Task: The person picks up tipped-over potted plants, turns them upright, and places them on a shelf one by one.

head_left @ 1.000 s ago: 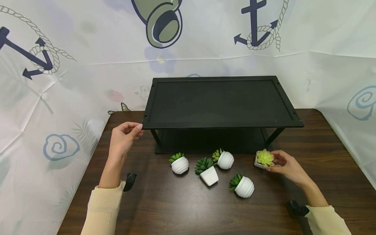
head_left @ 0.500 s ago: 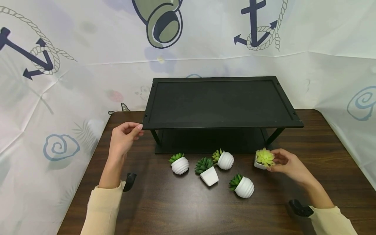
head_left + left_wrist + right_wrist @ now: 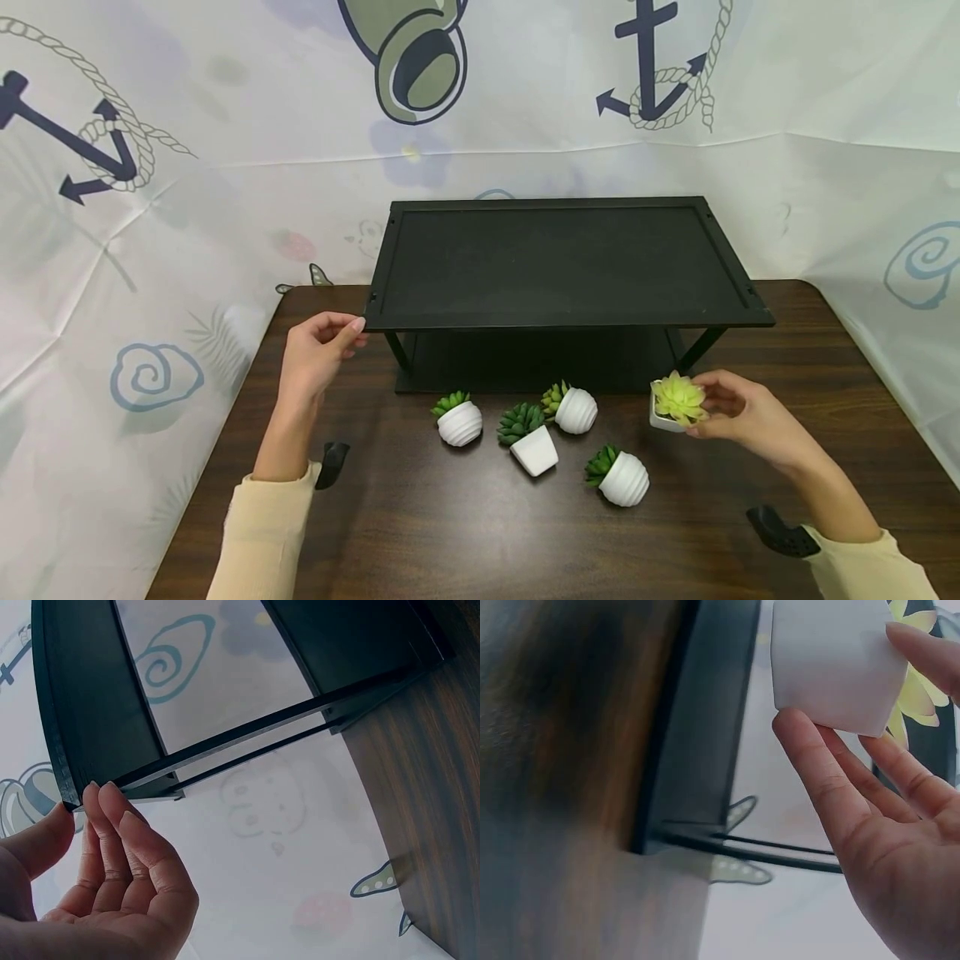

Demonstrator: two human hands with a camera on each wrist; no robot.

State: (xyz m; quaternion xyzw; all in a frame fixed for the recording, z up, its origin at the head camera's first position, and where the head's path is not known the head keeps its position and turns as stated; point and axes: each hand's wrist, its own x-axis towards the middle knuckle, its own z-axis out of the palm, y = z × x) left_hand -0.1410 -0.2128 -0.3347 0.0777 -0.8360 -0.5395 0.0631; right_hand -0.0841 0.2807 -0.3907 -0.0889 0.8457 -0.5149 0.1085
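Nearly whole only from head: lime succulent [image 3: 678, 398], its pot [image 3: 836, 660] in right hand's [image 3: 753, 418] pinch

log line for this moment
left hand: pinches black two-tier shelf corner | right hand: holds yellow-green potted succulent | four other potted succulents: tipped on table

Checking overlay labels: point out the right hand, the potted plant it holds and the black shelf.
right hand [image 3: 767, 422]: head view, on its middle, between fingers and wrist.
potted plant [image 3: 838, 666]: right wrist view, on the white pot.
black shelf [image 3: 561, 265]: head view, on its top panel.
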